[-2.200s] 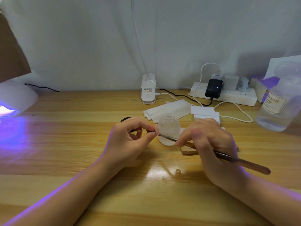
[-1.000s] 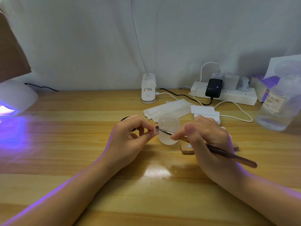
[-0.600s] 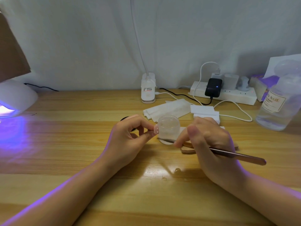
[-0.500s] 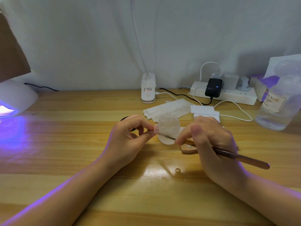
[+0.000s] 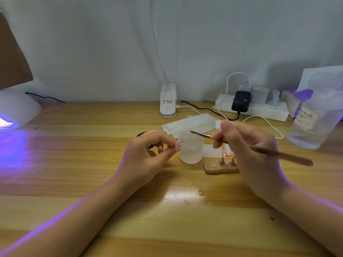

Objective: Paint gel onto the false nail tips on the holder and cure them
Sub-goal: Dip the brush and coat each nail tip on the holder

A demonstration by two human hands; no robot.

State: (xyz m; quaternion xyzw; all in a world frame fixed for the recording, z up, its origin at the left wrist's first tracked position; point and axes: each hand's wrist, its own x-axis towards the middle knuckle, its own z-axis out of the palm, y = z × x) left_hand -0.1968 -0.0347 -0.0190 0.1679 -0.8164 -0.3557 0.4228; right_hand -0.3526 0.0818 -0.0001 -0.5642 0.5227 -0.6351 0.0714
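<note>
Left hand (image 5: 146,154) is pinching one pink nail tip (image 5: 178,145) btwn thumb and forefinger, steadying it beside the frosted jar (image 5: 191,148). Right hand (image 5: 248,151), fingers clamped on the brush (image 5: 259,149), is hovering its tip over the jar, prob. reloading gel. Other tips are standing on the holder (image 5: 219,168).

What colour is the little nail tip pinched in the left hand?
Pale pink with small white dots, seen in the head view: the nail tip held by the left hand.
</note>
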